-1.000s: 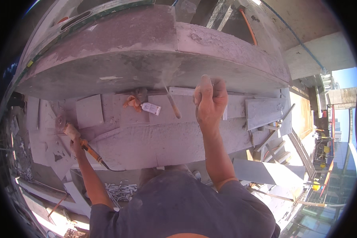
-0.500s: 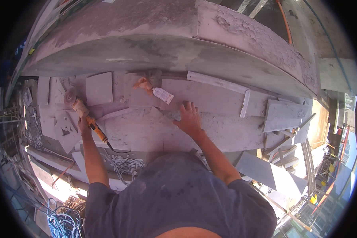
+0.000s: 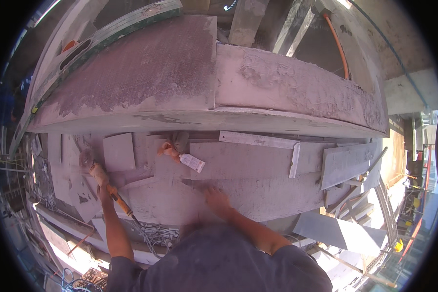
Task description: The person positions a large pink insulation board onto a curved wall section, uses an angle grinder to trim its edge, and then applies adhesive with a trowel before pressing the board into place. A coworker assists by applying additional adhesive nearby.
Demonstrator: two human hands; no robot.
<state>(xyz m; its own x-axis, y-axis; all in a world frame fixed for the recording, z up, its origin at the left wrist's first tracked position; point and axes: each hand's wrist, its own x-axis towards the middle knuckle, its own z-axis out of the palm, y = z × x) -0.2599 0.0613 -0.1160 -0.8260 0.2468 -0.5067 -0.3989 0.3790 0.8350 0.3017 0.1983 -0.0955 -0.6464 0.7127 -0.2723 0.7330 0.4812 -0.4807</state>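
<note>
My left hand (image 3: pixel 103 192) is closed around an angle grinder (image 3: pixel 113 191) with a dusty wrapped body and an orange-yellow rear grip. Its round disc (image 3: pixel 86 158) points away from me, above the grey slabs at the left. My right hand (image 3: pixel 217 200) is low over the dusty work surface (image 3: pixel 258 199), in front of my chest. Motion blurs its fingers, and whether they hold anything is unclear. Beyond it lie a white labelled packet (image 3: pixel 192 162) and a crumpled orange bag (image 3: pixel 169 150). A metal square (image 3: pixel 258 139) rests farther right.
A long pinkish concrete ledge (image 3: pixel 146 73) runs across the far side, with a level (image 3: pixel 97 41) on its left part. Cut grey tiles (image 3: pixel 118 151) lie at the left, and a larger slab (image 3: pixel 345 164) leans at the right. Tangled cable and scraps (image 3: pixel 163 234) lie near my left side.
My view has tilted up, showing more of the ledge. My right hand has drawn back toward my body and left, its spread fingers now blurred. My left hand still grips the angle grinder.
</note>
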